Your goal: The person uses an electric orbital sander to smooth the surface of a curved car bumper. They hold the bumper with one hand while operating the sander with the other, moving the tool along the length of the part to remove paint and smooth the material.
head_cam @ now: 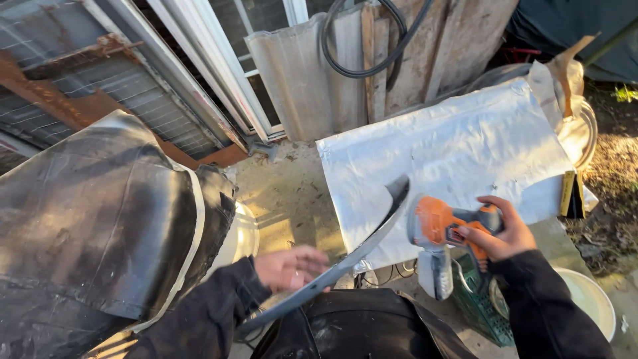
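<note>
Lying between left hand [287,268] and sander [444,234] in right hand [500,234]: curved strip [362,249]; sitting behind, a foil-covered table [465,143].

- A white-framed window [256,60] leans at the far side, its glass dark.
- Left of it, a rusty metal frame [63,80] crosses a wire-mesh panel [126,86].
- Weathered wooden boards [425,46] stand at the far right of the window, with a black hose [362,63] looped over them.
- A corrugated grey sheet [312,80] leans against those boards.
- The concrete floor [286,193] is dusty, lit by warm low sunlight.
- A silvery foil-like sheet [458,146] covers a surface on the right.
- A green plastic crate [488,312] and a white bucket [591,299] sit near right.
- Dirt ground [615,199] lies at the right edge.
</note>
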